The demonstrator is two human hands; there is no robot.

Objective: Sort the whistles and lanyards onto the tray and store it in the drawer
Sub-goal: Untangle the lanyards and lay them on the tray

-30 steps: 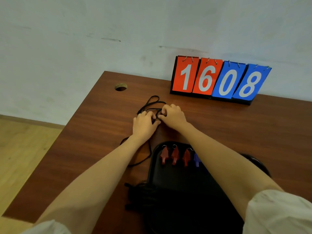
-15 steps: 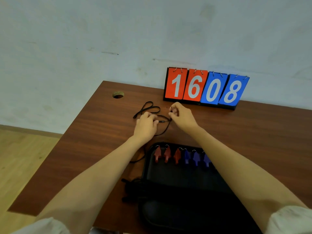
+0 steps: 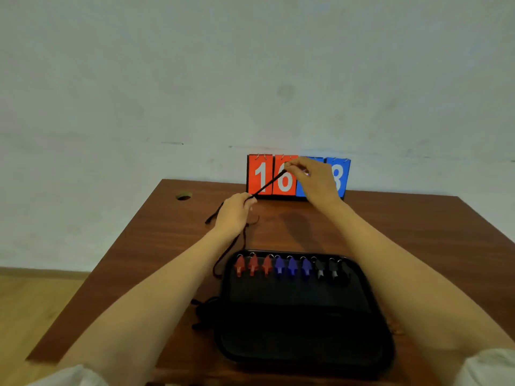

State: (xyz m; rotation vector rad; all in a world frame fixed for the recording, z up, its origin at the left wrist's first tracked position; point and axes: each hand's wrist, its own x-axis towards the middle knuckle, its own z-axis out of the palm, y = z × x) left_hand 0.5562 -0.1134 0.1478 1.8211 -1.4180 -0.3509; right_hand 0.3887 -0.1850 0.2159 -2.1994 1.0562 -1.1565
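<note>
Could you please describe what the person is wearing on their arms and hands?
Both forearms are bare. The left hand and right hand wear no gloves, and no watch, ring or bracelet shows. A pale, whitish left sleeve and right sleeve show at the bottom corners, ending near the elbows.

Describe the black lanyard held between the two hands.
The lanyard is a thin black cord. A short stretch runs taut and slanted in the air between the left hand, which grips it low, and the right hand, which pinches its upper end. The slack trails below the left hand onto the table, curving left of the tray.
</note>
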